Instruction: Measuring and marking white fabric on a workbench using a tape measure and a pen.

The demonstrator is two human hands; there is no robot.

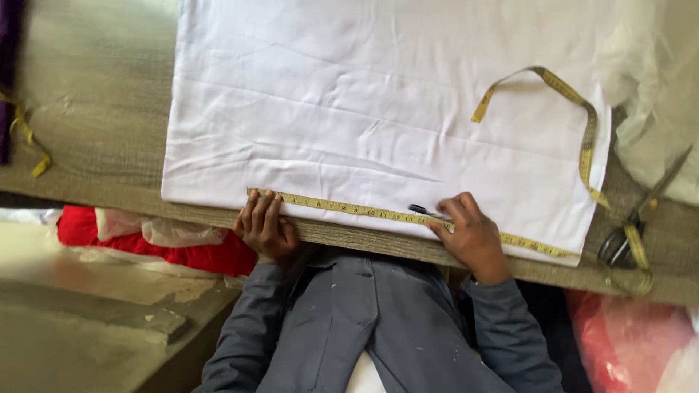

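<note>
A white cloth [378,109] lies spread on a grey-brown table [95,109]. A yellow measuring tape [349,209] runs along the cloth's near edge, then loops up over the cloth's right side. My left hand [266,227] presses the tape's start down at the cloth's near edge, fingers flat on it. My right hand [472,234] rests on the tape further right and holds a dark pen [424,211], its tip pointing left at the tape. Both arms are in grey sleeves.
Scissors [628,233] lie on the table just right of the cloth, with the tape draped over them. A sheer white fabric [655,87] sits at the far right. Red cloth [207,256] and a red bag [626,338] lie below the table edge. A second yellow strip [29,138] is at the far left.
</note>
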